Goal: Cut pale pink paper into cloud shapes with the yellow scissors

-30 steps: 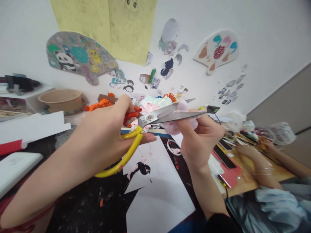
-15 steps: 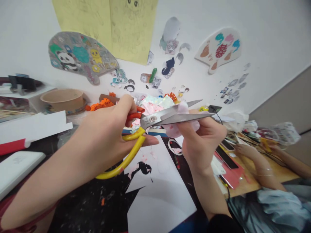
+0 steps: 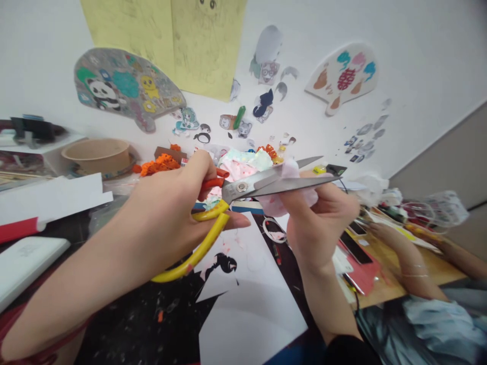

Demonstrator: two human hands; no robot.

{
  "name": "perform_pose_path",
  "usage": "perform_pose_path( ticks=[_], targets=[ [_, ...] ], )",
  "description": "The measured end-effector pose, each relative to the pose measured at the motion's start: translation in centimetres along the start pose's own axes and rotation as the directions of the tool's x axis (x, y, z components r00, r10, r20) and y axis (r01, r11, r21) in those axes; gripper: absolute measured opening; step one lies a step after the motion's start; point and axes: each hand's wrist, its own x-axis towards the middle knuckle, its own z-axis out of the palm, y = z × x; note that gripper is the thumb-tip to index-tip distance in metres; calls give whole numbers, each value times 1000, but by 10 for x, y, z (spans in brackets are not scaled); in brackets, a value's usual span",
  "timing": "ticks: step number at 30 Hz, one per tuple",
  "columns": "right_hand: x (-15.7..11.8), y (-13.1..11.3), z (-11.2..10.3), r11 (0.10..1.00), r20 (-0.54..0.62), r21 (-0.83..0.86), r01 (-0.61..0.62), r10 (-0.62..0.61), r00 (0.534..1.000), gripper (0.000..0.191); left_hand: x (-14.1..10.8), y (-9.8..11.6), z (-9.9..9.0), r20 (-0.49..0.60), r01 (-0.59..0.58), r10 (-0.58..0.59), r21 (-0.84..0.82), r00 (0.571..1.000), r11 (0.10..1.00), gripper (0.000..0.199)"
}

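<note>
My left hand (image 3: 173, 197) is closed round the yellow and red handles of a pair of scissors (image 3: 241, 188). Their steel blades point right and stand slightly parted, with a thin pale pink piece (image 3: 271, 203), perhaps cloth, between them. My right hand (image 3: 317, 228) pinches that piece close to the blade tips, and its thumb lies just under the lower blade. Parts of the piece are hidden by the blade and fingers. Below both hands, white paper sheets (image 3: 253, 324) with cut edges lie on the black tabletop (image 3: 133, 324).
Behind my hands sits a heap of pink and pale green cloth (image 3: 243, 165), beside orange trimmings (image 3: 160, 165). A round tan container (image 3: 97, 156) stands left, above a white box (image 3: 30, 266). At right, another person's arm (image 3: 403, 253) rests on a wooden table (image 3: 429, 284) with phones.
The scissors and both my hands have shifted slightly right, with the pink piece still between the blades. At the right, the other person now has a white sheet with a yellow patch at the hands.
</note>
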Motion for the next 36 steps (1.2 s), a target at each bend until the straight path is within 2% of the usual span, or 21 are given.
perform_pose_path(
  ticks=[5, 9, 15, 19, 24, 26, 31, 34, 36],
  targets=[
    [-1, -4, 1, 1000, -8, -8, 5, -5, 1000, 12, 0, 0, 2, -4, 6, -6, -37, 1000, 999, 51],
    [-3, -6, 5, 1000, -50, 3, 9, -9, 999, 22, -2, 1, 2, -9, 1, -1, -36, 1000, 999, 48],
    [-3, -10, 10, 994, -126, 53, 99, -91, 988, 36, -4, 3, 3, -17, -13, 12, -33, 1000, 999, 48],
    [-6, -14, 8, 999, -78, 16, 39, -37, 996, 29, -3, 4, 5, -27, 4, -5, -34, 1000, 999, 47],
    [-9, -16, 7, 999, -107, 31, 21, -18, 994, 37, -2, 2, 9, -34, 18, -21, -84, 999, 996, 52],
    [-10, -16, 7, 1000, -93, 21, -3, 5, 996, 39, -2, 2, 11, -62, 9, -17, -132, 998, 991, 55],
    [-10, -15, 7, 1000, -127, 0, 8, -8, 992, 40, -4, 0, 20, -209, -30, -18, -221, 978, 975, 65],
    [-9, -15, 5, 1000, -112, 6, -2, 3, 994, 40, -5, -8, 26, -226, -81, 27, -237, 974, 968, 66],
    [-8, -14, 4, 999, -116, 38, 16, -12, 993, 38, -5, -15, 29, -229, -122, 50, -311, 972, 943, 64]
  ],
)
